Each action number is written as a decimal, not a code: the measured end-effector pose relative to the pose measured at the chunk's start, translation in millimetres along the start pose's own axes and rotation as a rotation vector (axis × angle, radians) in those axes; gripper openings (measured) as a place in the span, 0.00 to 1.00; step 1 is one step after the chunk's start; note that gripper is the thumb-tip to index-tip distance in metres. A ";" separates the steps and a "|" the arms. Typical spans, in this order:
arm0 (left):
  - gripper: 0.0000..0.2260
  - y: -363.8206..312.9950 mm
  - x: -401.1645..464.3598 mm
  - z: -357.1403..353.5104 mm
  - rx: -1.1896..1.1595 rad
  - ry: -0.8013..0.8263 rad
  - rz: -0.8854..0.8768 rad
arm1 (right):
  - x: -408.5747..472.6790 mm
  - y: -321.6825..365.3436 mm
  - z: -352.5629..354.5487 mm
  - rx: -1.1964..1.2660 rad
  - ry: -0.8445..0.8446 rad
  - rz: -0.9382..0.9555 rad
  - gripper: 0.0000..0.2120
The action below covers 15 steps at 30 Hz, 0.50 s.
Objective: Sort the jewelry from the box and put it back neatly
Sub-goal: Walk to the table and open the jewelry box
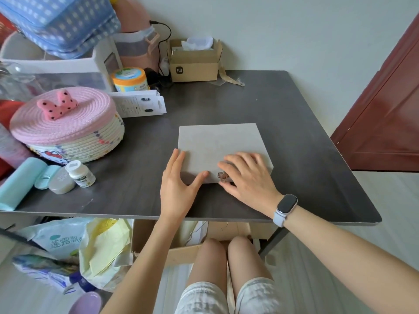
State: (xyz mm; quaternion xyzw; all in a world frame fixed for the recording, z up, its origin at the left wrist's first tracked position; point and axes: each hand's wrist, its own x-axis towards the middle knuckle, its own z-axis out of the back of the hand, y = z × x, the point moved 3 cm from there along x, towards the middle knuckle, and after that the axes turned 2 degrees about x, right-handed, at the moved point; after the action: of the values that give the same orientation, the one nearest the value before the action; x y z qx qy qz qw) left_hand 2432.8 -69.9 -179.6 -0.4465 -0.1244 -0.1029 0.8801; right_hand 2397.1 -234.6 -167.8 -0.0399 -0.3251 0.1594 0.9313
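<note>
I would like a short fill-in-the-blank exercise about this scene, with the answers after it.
1. The grey jewelry box on the dark table is ____, its lid down.
2. The metal clasp sits between the left hand and the ____ hand.
3. The round basket has a ____ lid.
4. The wristband is on the ____ wrist.

Answers: closed; right; pink; right

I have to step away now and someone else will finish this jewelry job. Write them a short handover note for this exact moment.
Left hand: open, fingers along the left edge of the grey jewelry box, thumb at its front edge.
Right hand: open, resting flat on the lid beside the metal clasp.
The box sits closed on the dark table. No jewelry is visible.
Done: nothing visible so far.
Left: open the box, sort the pieces, put them back neatly.
</note>
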 end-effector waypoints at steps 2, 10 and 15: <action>0.31 -0.8 -0.8 0.1 -0.006 0.001 0.004 | 1.4 -4.2 4.8 0.077 -0.039 0.022 0.12; 0.33 0.2 -5.5 3.0 -0.051 -0.023 0.119 | -16.2 -25.5 14.6 0.328 -0.055 -0.508 0.21; 0.34 3.0 -5.4 0.9 0.050 -0.021 0.138 | -34.0 -26.8 14.0 0.680 0.038 -0.855 0.30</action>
State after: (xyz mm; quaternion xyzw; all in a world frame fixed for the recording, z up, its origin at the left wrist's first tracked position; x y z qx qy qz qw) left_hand 2428.4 -67.0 -183.0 -0.4332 -0.1050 -0.0341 0.8945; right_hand 2370.7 -271.3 -172.2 0.3963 -0.2257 -0.1381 0.8791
